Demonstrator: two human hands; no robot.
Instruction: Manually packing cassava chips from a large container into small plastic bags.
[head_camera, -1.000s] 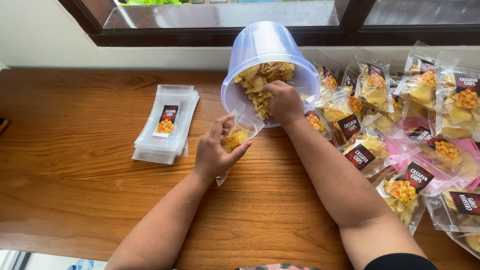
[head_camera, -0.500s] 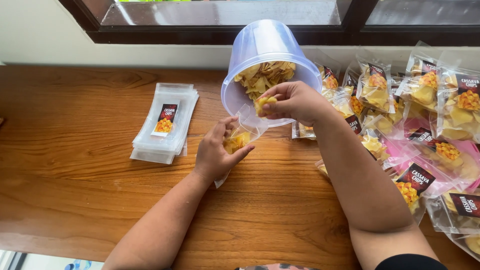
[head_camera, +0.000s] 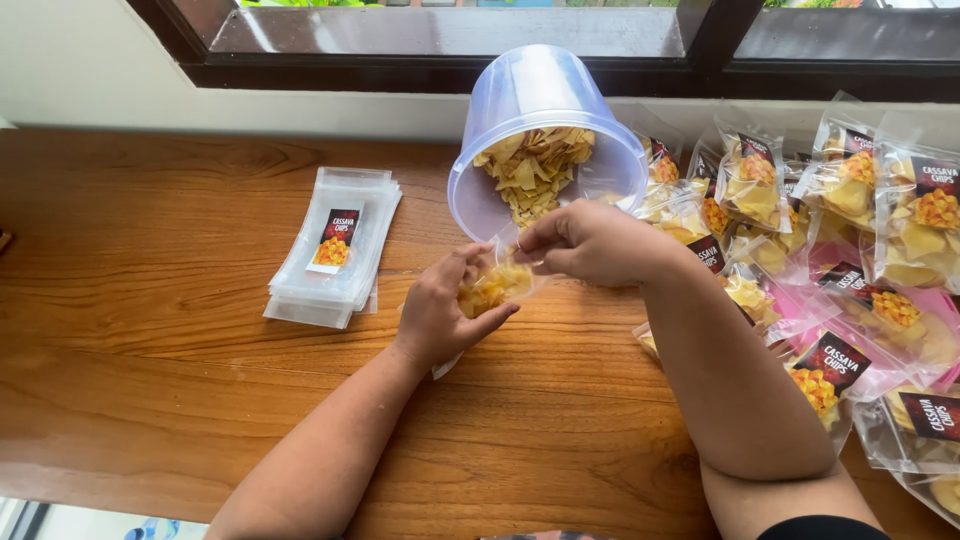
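Left hand (head_camera: 440, 315) grips a clear pouch (head_camera: 492, 288) of chips, just in front of the tipped tub (head_camera: 540, 130). Right hand (head_camera: 590, 240) pinches the pouch's mouth, fingers closed. Left of the tub, empty pouches (head_camera: 335, 245); right, filled packs (head_camera: 850, 230).

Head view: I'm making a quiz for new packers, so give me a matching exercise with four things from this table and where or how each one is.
Things:
1. Tub
2. Empty pouches
3. Filled bags
4. Open pouch

Places or states:
A. Stacked flat on the left of the table
B. Piled on the right under the window
C. Held in the left hand, with the right hand at its mouth
D. Tipped on its side, chips showing at its opening

Pairs: 1-D, 2-A, 3-B, 4-C
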